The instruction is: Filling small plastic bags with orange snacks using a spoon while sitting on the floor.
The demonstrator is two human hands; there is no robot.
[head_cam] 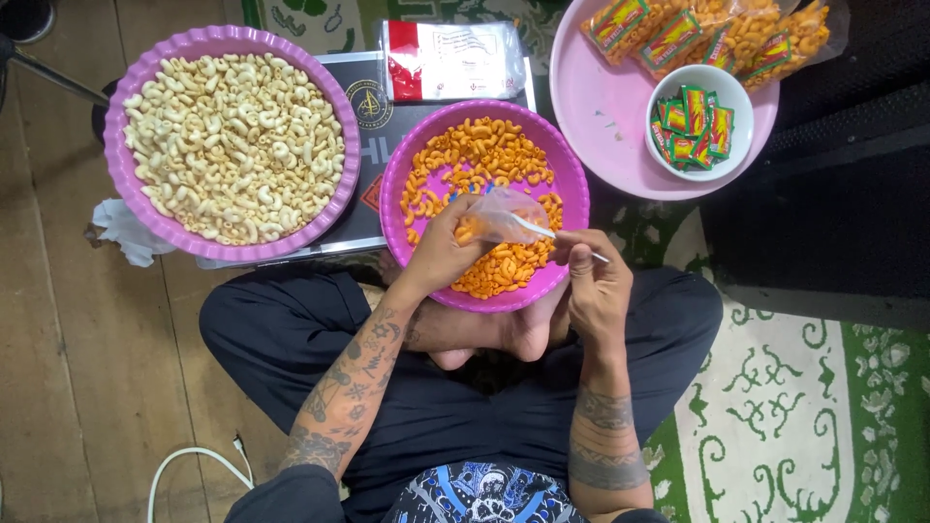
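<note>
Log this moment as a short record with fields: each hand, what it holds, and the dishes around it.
left hand: holds a small clear bag open over the orange snacks
right hand: pinches a thin white spoon with its tip in the bag
near bowl: magenta, orange curled snacks
far-left bowl: purple, pale curled snacks
pink tray: filled snack packets, white bowl of small green-red sachets
seat: cross-legged on floor

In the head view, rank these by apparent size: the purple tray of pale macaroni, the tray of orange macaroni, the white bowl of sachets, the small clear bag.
1. Purple tray of pale macaroni
2. Tray of orange macaroni
3. White bowl of sachets, clear bag: look alike, unranked.
</note>
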